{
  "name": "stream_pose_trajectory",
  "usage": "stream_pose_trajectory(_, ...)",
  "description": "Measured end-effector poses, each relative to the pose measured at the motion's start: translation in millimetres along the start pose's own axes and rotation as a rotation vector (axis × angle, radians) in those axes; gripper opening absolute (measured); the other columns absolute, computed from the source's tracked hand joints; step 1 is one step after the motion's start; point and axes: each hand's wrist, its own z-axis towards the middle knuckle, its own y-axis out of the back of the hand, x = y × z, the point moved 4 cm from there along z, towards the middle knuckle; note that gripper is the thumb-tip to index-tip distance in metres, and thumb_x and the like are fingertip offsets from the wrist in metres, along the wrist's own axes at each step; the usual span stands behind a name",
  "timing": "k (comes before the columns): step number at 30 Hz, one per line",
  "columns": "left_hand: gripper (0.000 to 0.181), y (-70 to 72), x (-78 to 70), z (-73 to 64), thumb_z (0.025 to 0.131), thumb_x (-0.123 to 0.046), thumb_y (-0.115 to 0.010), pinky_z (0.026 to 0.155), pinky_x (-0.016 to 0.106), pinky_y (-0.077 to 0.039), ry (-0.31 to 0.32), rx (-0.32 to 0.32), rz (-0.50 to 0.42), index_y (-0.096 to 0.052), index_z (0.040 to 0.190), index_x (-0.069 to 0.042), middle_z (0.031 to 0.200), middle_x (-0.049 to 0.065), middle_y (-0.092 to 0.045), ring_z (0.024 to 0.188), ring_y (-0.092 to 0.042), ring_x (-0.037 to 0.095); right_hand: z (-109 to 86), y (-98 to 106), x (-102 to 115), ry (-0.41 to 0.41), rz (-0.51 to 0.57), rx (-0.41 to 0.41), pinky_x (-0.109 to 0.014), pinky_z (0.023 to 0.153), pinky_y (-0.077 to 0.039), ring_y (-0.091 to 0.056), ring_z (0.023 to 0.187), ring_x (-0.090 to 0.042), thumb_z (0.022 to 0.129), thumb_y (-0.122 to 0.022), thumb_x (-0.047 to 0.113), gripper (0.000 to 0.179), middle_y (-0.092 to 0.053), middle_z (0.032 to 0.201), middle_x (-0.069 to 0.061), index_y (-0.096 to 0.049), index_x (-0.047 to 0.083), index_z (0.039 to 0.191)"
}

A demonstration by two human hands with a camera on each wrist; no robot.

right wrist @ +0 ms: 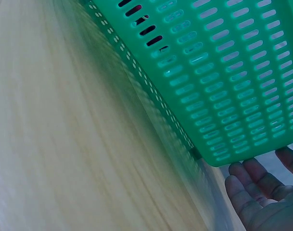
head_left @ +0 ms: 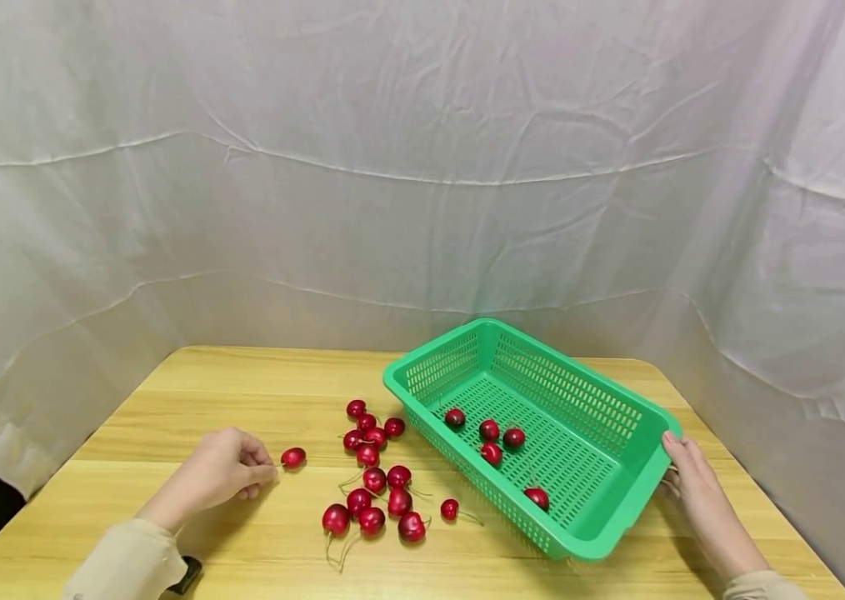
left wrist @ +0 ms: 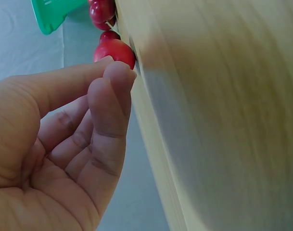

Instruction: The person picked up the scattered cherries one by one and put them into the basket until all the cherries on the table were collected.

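At the left of the table, my left hand (head_left: 223,468) pinches the thin stem of a cherry (head_left: 292,457) between thumb and fingertips. The red fruit sits just beyond the fingertips, and the left wrist view has the thumb (left wrist: 74,82) meeting the fingers in front of a cherry (left wrist: 115,52). My right hand (head_left: 700,492) holds the near right end of a green perforated basket (head_left: 621,533), thumb on the rim and fingers beneath it. Several cherries, one of them a cherry (head_left: 537,498) near the close wall, lie on the basket floor.
Between my left hand and the basket, several loose cherries (head_left: 373,480) with stems are scattered on the wooden table (head_left: 242,550). One small cherry (head_left: 449,509) lies close to the basket's side. A pale curtain (head_left: 422,208) hangs behind the table and along its sides.
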Motion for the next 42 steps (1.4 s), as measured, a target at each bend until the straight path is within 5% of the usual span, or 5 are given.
stream_pose_trajectory(9, 0.012, 2.9, -3.3, -0.2, 0.095, -0.011, -0.08, 0.053, 0.024, -0.054, 0.039, -0.039, -0.022, -0.079, 0.083, -0.007, 0.067, 0.001, -0.071, 0.059, -0.065, 0.014, -0.3, -1, 1, 0.004, 0.007, -0.007, -0.006, 0.09, -0.048, -0.058, 0.11, 0.018, 0.119, -0.028, 0.039, 0.036, -0.052, 0.126, 0.019, -0.034, 0.014, 0.144)
stream_pose_trajectory(23, 0.013, -1.1, -8.4, -0.3, 0.099, -0.008, -0.075, 0.056, 0.023, -0.057, 0.003, -0.06, -0.032, -0.081, 0.088, -0.006, 0.073, 0.002, -0.074, 0.064, -0.066, 0.013, -0.1, 1, 2, 0.001, -0.038, 0.005, -0.004, 0.092, -0.046, -0.056, 0.111, 0.02, 0.118, -0.027, 0.044, 0.05, -0.048, 0.132, 0.016, -0.029, 0.009, 0.154)
stream_pose_trajectory(32, 0.012, 1.0, -11.8, 1.7, 0.099, -0.01, -0.075, 0.058, 0.024, -0.057, -0.016, -0.077, -0.036, -0.081, 0.09, -0.006, 0.074, 0.002, -0.074, 0.064, -0.066, 0.012, -0.1, 0, 1, 0.005, -0.02, 0.015, -0.005, 0.092, -0.045, -0.057, 0.112, 0.019, 0.118, -0.027, 0.045, 0.044, -0.051, 0.132, 0.016, -0.032, 0.016, 0.15)
stream_pose_trajectory(42, 0.012, 15.2, -43.2, 12.2, 0.098, -0.018, -0.079, 0.067, 0.032, -0.062, -0.046, -0.139, -0.01, -0.084, 0.1, -0.007, 0.087, 0.006, -0.082, 0.073, -0.076, 0.018, -0.7, 0, 2, -0.019, -0.036, 0.022, -0.006, 0.091, -0.045, -0.056, 0.112, 0.019, 0.117, -0.026, 0.048, 0.048, -0.05, 0.133, 0.015, -0.031, 0.015, 0.152)
